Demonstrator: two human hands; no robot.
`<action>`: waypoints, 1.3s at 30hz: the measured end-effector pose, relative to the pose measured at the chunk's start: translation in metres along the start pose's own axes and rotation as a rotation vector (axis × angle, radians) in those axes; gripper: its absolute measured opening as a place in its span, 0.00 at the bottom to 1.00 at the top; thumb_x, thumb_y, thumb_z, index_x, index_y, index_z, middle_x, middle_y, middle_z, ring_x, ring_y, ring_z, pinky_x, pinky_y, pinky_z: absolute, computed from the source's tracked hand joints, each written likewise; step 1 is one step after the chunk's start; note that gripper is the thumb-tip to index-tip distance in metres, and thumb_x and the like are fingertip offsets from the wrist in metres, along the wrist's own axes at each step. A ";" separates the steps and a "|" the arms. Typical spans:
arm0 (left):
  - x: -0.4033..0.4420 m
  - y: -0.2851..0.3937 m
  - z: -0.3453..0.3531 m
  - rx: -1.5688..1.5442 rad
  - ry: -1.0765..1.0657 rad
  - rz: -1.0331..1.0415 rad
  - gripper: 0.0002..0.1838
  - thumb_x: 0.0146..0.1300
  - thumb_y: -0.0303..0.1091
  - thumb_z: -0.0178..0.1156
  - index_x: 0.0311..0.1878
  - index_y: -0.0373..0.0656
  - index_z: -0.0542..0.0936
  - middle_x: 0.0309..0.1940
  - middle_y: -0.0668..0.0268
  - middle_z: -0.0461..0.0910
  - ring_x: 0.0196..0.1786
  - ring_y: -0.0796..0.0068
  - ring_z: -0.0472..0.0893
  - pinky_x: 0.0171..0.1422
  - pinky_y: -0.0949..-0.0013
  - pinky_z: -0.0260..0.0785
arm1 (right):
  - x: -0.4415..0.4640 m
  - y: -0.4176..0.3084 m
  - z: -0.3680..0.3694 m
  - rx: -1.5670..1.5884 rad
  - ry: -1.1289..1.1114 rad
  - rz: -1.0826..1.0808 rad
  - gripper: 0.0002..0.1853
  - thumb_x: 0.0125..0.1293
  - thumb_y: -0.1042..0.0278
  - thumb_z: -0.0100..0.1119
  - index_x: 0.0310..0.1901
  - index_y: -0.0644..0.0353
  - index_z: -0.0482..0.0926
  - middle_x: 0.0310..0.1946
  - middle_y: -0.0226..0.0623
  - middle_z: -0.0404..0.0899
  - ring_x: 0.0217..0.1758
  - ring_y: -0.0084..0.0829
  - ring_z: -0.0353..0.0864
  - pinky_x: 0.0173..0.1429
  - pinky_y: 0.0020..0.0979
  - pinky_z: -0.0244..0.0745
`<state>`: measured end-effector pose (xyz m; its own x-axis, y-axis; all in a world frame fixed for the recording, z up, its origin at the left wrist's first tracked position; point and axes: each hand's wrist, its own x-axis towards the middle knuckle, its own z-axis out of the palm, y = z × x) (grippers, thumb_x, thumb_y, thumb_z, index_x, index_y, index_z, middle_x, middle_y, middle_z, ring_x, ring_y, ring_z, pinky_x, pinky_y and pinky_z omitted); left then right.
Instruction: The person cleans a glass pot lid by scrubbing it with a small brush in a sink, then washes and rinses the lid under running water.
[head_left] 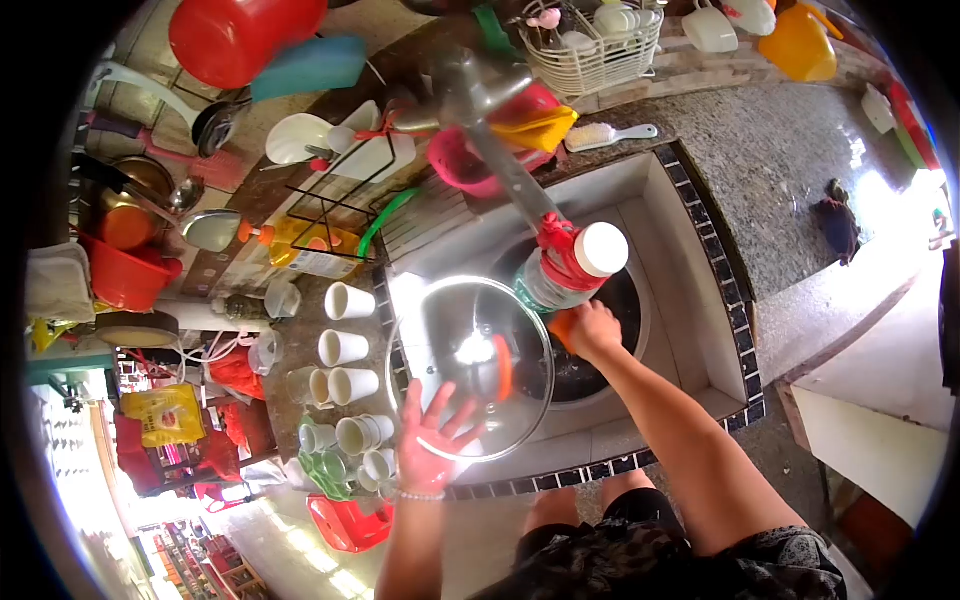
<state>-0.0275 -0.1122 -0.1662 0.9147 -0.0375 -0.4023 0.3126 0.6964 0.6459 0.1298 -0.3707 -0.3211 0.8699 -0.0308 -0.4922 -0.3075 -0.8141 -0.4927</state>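
Note:
A clear round glass lid [445, 310] with an orange-edged knob [503, 368] is over the left side of the sink. At its lower left rim my left hand [437, 445] is open, palm up and fingers spread, overlapping the glass; whether it bears the lid's weight is unclear. My right hand [597, 332] reaches into the sink with its fingers closed on an orange cloth-like piece [563, 328], mostly hidden. Just above that hand, a plastic bottle [555, 275] with a white cap and red wrapping hangs at the end of the faucet [510, 175].
The sink [690, 300] has a black-tiled edge. White cups [350, 300] line the counter on the left. A brush [610, 136], pink basin [465, 165] and yellow cloth [540, 130] lie behind the sink. A wire rack [330, 200] holds a dish soap bottle [305, 245].

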 end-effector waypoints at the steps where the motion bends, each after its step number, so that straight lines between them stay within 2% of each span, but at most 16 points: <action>1: -0.006 0.007 -0.001 -0.015 0.006 0.021 0.25 0.77 0.57 0.42 0.75 0.71 0.62 0.73 0.66 0.68 0.70 0.43 0.71 0.66 0.26 0.66 | -0.015 0.005 -0.007 0.065 0.006 0.002 0.22 0.61 0.56 0.64 0.56 0.51 0.77 0.59 0.43 0.74 0.66 0.46 0.72 0.65 0.42 0.71; 4: -0.018 0.020 -0.008 -0.027 0.049 0.070 0.24 0.76 0.59 0.44 0.72 0.71 0.66 0.68 0.68 0.74 0.68 0.47 0.74 0.64 0.29 0.69 | -0.039 0.011 0.001 0.284 0.091 -0.009 0.13 0.68 0.62 0.58 0.52 0.53 0.77 0.55 0.47 0.76 0.61 0.50 0.75 0.62 0.47 0.73; 5: -0.020 0.020 -0.009 -0.037 0.074 0.070 0.24 0.76 0.59 0.44 0.72 0.72 0.67 0.67 0.69 0.75 0.68 0.49 0.75 0.64 0.30 0.70 | -0.032 0.021 0.023 0.361 0.142 -0.068 0.11 0.69 0.62 0.60 0.48 0.57 0.78 0.48 0.43 0.80 0.51 0.47 0.81 0.55 0.44 0.77; 6: -0.022 0.018 -0.010 -0.051 0.096 0.070 0.24 0.75 0.60 0.45 0.71 0.72 0.68 0.67 0.70 0.76 0.67 0.51 0.75 0.63 0.31 0.71 | -0.030 0.007 0.019 0.787 -0.010 -0.062 0.11 0.73 0.60 0.57 0.44 0.60 0.79 0.40 0.37 0.83 0.42 0.37 0.84 0.48 0.36 0.80; 8: -0.021 0.012 -0.012 -0.107 0.161 0.066 0.23 0.75 0.61 0.45 0.69 0.73 0.70 0.65 0.72 0.77 0.67 0.54 0.76 0.62 0.33 0.72 | -0.039 0.005 -0.006 1.249 -0.333 0.264 0.12 0.72 0.59 0.59 0.46 0.59 0.82 0.35 0.33 0.83 0.37 0.30 0.82 0.43 0.31 0.77; 11: -0.008 -0.006 -0.009 -0.220 0.283 0.049 0.23 0.73 0.62 0.47 0.66 0.72 0.74 0.62 0.75 0.80 0.65 0.59 0.79 0.61 0.35 0.74 | -0.029 0.000 -0.058 1.333 -0.235 0.126 0.09 0.72 0.63 0.58 0.44 0.58 0.82 0.32 0.28 0.81 0.36 0.22 0.80 0.40 0.28 0.75; 12: -0.002 -0.014 -0.013 -0.251 0.221 0.055 0.23 0.72 0.63 0.49 0.66 0.72 0.74 0.60 0.76 0.81 0.64 0.60 0.79 0.60 0.36 0.75 | -0.029 -0.008 -0.089 1.318 -0.147 0.122 0.09 0.72 0.63 0.58 0.42 0.58 0.82 0.31 0.27 0.81 0.33 0.22 0.78 0.35 0.25 0.73; 16: 0.015 -0.031 -0.006 -0.386 0.290 0.025 0.22 0.70 0.63 0.53 0.62 0.71 0.78 0.57 0.75 0.83 0.62 0.60 0.81 0.59 0.38 0.76 | -0.008 -0.042 -0.187 1.324 0.130 -0.188 0.11 0.71 0.58 0.61 0.38 0.57 0.83 0.28 0.26 0.79 0.28 0.17 0.74 0.29 0.20 0.66; 20: 0.033 -0.042 -0.025 -0.482 0.120 -0.020 0.21 0.69 0.63 0.54 0.59 0.70 0.80 0.57 0.74 0.84 0.62 0.60 0.81 0.61 0.38 0.75 | -0.039 -0.131 -0.288 0.993 -0.101 -0.417 0.18 0.74 0.51 0.56 0.39 0.59 0.82 0.28 0.27 0.80 0.26 0.15 0.68 0.30 0.21 0.60; 25: 0.051 -0.038 -0.013 -0.565 0.058 -0.055 0.20 0.70 0.61 0.54 0.60 0.70 0.80 0.57 0.71 0.84 0.60 0.59 0.82 0.61 0.39 0.75 | -0.029 -0.196 -0.306 0.874 -0.373 -0.502 0.20 0.72 0.48 0.59 0.40 0.60 0.84 0.29 0.27 0.80 0.28 0.18 0.71 0.33 0.22 0.62; 28: 0.062 -0.036 -0.016 -0.600 0.022 -0.077 0.20 0.70 0.61 0.53 0.59 0.68 0.81 0.56 0.70 0.84 0.61 0.58 0.82 0.62 0.39 0.75 | -0.032 -0.202 -0.320 1.125 -0.394 -0.476 0.18 0.72 0.50 0.60 0.41 0.59 0.84 0.33 0.27 0.81 0.32 0.20 0.73 0.39 0.22 0.64; 29: 0.067 -0.038 -0.020 -0.608 0.007 -0.087 0.20 0.70 0.62 0.53 0.59 0.68 0.81 0.56 0.70 0.85 0.61 0.58 0.82 0.62 0.39 0.75 | -0.023 -0.192 -0.324 1.100 -0.496 -0.510 0.17 0.72 0.51 0.59 0.44 0.58 0.83 0.35 0.28 0.80 0.37 0.22 0.74 0.43 0.24 0.65; 33: 0.088 -0.042 -0.023 -0.601 -0.054 -0.145 0.20 0.70 0.62 0.52 0.56 0.67 0.83 0.53 0.70 0.86 0.59 0.58 0.83 0.60 0.40 0.76 | -0.006 -0.116 -0.270 1.098 -0.223 -0.586 0.15 0.72 0.53 0.59 0.47 0.57 0.83 0.37 0.28 0.81 0.40 0.22 0.76 0.42 0.26 0.68; 36: 0.100 -0.040 -0.008 -0.542 0.028 -0.201 0.20 0.69 0.63 0.53 0.52 0.66 0.84 0.50 0.70 0.87 0.55 0.60 0.85 0.54 0.43 0.80 | -0.004 -0.027 -0.155 1.167 -0.130 -0.074 0.19 0.72 0.58 0.58 0.60 0.54 0.75 0.49 0.35 0.84 0.48 0.30 0.86 0.56 0.34 0.82; 38: 0.110 -0.038 -0.006 -0.491 0.021 -0.250 0.19 0.69 0.63 0.54 0.51 0.67 0.84 0.49 0.70 0.87 0.53 0.62 0.86 0.51 0.45 0.82 | -0.035 0.000 -0.125 1.245 -0.498 0.245 0.19 0.71 0.63 0.59 0.61 0.54 0.73 0.52 0.37 0.84 0.50 0.39 0.87 0.53 0.45 0.85; 39: 0.112 -0.032 0.010 -0.451 0.066 -0.243 0.20 0.69 0.62 0.56 0.50 0.61 0.85 0.43 0.71 0.88 0.45 0.64 0.88 0.46 0.51 0.83 | -0.049 0.002 -0.113 1.396 -0.488 0.201 0.19 0.70 0.65 0.61 0.60 0.55 0.74 0.53 0.37 0.83 0.51 0.39 0.86 0.53 0.45 0.85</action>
<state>0.0675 -0.1456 -0.2253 0.8069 -0.2015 -0.5553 0.3594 0.9134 0.1909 0.1298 -0.4362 -0.2173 0.6450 0.3491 -0.6798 -0.7600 0.3866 -0.5225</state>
